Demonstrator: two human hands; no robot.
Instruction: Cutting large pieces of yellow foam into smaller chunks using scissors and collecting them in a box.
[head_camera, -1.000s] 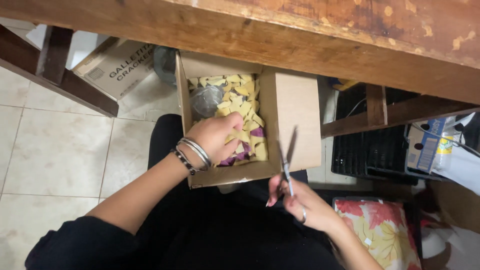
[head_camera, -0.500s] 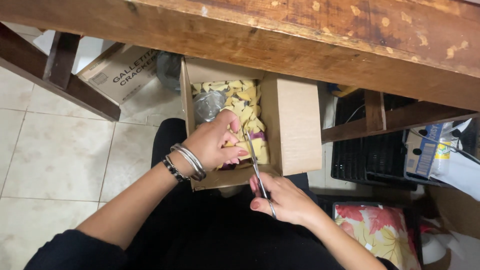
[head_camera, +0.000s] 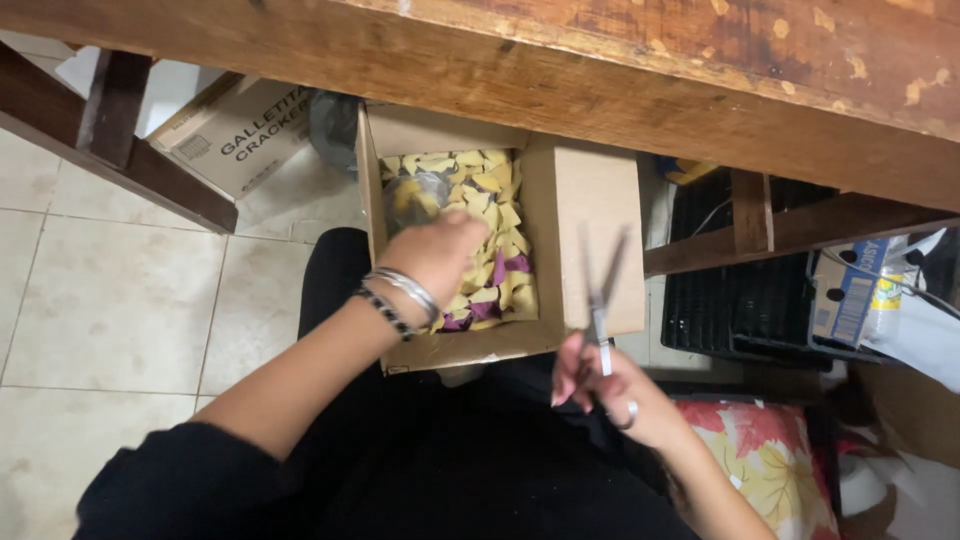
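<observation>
My left hand (head_camera: 435, 250) is down in the open cardboard box (head_camera: 590, 200) on my lap, fingers curled over the yellow and purple scraps (head_camera: 495, 275); whether it pinches any I cannot tell. My right hand (head_camera: 610, 390) grips the scissors (head_camera: 600, 290), blades spread, over the box flap. Wooden table edge (head_camera: 560, 90) overhangs the box. Second carton (head_camera: 245, 135) on the tiles, black crate (head_camera: 745, 305) right, floral cushion (head_camera: 775, 465) beside my wrist.
</observation>
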